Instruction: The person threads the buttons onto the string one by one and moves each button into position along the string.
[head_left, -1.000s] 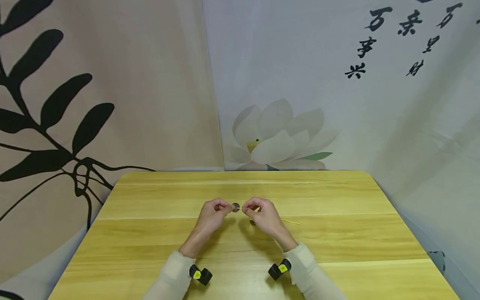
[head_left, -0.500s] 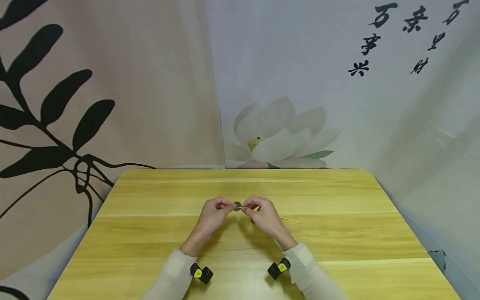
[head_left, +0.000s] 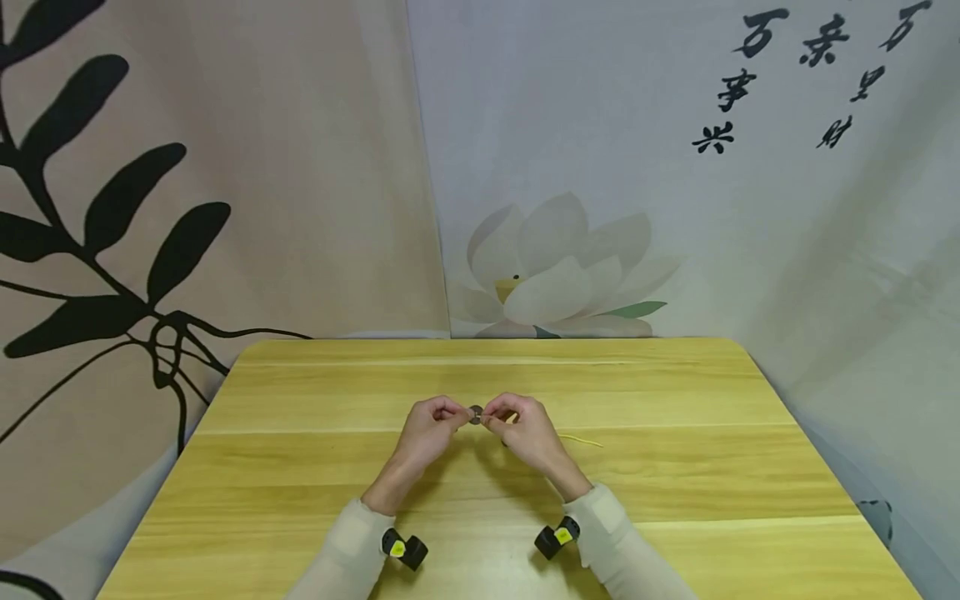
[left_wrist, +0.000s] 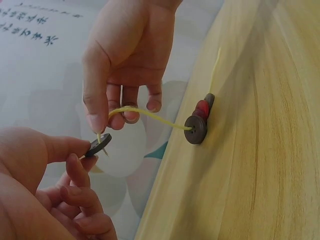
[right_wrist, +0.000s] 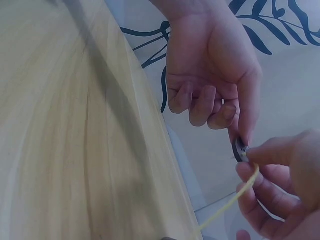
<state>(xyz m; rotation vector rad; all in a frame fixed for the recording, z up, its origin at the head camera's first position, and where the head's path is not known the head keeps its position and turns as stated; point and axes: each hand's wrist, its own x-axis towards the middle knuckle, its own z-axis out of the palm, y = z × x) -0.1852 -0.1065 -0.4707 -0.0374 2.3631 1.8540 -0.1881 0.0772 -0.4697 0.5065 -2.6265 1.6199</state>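
Your left hand [head_left: 423, 429] pinches a small, light button [left_wrist: 98, 145] by its rim. Your right hand [head_left: 525, 429] pinches limp yellow thread [left_wrist: 150, 116] at its tip, three o'clock of the button.

Both forearms, in pale cream sleeves, reach forward and angle inward so the hands meet at the middle. The left hand [head_left: 426, 427] pinches between thumb and forefinger, its other fingers curled into the palm. The right hand [head_left: 525, 429] faces it, thumb and forefinger tips pressed together, the remaining fingers bent, seemingly loosely. The fingertips of the two hands nearly touch.
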